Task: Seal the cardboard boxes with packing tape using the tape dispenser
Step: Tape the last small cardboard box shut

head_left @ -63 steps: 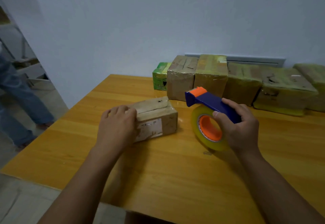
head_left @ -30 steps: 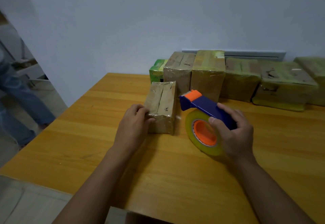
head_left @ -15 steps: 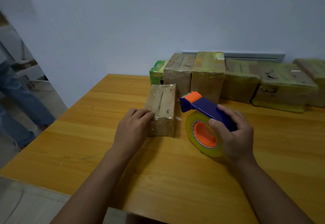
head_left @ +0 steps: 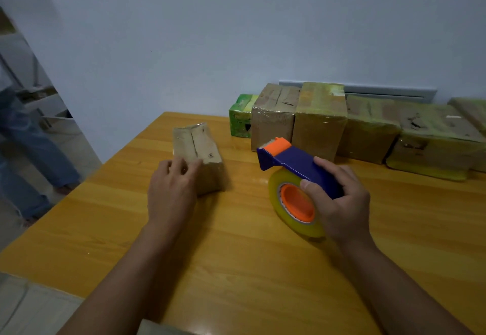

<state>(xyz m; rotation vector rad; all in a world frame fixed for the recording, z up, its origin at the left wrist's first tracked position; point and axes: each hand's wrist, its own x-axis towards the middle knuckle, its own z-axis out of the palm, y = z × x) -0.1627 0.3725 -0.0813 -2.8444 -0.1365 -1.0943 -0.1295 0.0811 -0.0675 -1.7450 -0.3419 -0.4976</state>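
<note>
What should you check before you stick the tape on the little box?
1. Left hand steadies the small box: ok, fingers rest on its near end.
2. Right hand grips the tape dispenser: ok.
3. Tape roll loaded: ok.
4. Dispenser touching the box: not ok, apart.
5. Loose tape end ready: cannot tell.
6. Box seam faces up: ok.
</note>
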